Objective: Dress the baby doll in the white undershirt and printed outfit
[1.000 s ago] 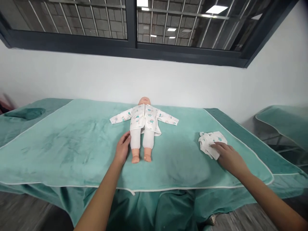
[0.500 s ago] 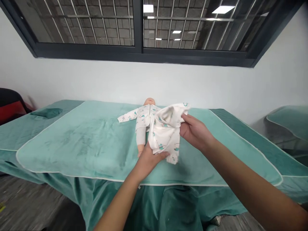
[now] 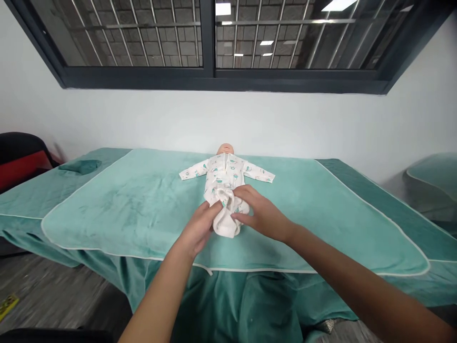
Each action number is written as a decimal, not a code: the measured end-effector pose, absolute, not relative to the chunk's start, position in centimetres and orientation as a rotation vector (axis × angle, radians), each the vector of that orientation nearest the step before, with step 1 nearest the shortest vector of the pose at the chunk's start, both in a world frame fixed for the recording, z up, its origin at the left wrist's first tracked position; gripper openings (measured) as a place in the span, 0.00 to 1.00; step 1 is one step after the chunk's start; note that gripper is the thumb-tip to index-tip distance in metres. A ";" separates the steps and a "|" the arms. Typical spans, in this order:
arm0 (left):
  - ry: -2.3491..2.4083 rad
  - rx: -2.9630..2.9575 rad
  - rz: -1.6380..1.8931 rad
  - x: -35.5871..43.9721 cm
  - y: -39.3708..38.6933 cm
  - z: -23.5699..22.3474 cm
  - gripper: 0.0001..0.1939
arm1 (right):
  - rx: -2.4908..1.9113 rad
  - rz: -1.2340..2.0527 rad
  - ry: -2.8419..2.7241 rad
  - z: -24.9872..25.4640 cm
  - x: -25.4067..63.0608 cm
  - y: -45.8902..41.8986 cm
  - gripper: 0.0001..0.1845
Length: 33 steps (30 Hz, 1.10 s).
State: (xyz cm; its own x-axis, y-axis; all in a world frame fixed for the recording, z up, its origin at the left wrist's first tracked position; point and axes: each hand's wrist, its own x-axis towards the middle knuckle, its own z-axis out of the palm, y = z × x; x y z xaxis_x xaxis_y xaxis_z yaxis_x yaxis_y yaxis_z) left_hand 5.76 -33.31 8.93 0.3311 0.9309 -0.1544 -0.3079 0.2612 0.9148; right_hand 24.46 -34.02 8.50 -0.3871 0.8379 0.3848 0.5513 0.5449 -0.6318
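In front of me, white baby pants (image 3: pixel 227 224) with a teal print are bunched up between my hands, their opening folded toward me. My left hand (image 3: pixel 200 224) grips the left side, thumb on top of the cloth. On the right side my right hand (image 3: pixel 259 212) pinches the fabric between thumb and fingers. Just beyond lies a baby doll (image 3: pixel 225 148) on its back, head toward the wall. It wears a matching printed long-sleeved top (image 3: pixel 224 169), both sleeves spread out. The pants and my hands hide the doll's legs.
A light green mat (image 3: pixel 117 205) with white piping covers the table, over a darker green cloth (image 3: pixel 221 305) draping down the front. A white wall and a dark-framed window (image 3: pixel 210 78) stand behind. At the far left is a black and red object (image 3: pixel 23 159).
The pants have moved left and lower and are now gathered up, where they hung more spread out before. Both hands moved left with them. The doll's right-side sleeve now shows; its leg is covered.
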 end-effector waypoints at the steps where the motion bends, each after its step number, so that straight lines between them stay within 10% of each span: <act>1: 0.818 0.934 0.989 5.7 -33.5 9.1 0.30 | -1.161 0.533 -2.027 8.6 24.4 -33.8 0.21; 10: 1.176 1.706 1.474 5.1 -36.3 11.2 0.40 | -1.021 1.161 -1.146 13.4 24.3 -32.1 0.13; 16: 1.216 2.515 1.519 4.1 -34.9 13.4 0.12 | -0.838 1.289 -1.212 16.8 23.3 -32.8 0.24; 25: 1.072 1.798 1.607 3.8 -35.3 17.2 0.08 | -0.921 0.555 -2.004 17.0 24.4 -33.8 0.06; 33: 0.708 1.250 1.607 4.1 -35.2 18.6 0.12 | -0.803 1.059 -1.510 19.3 24.2 -34.3 0.23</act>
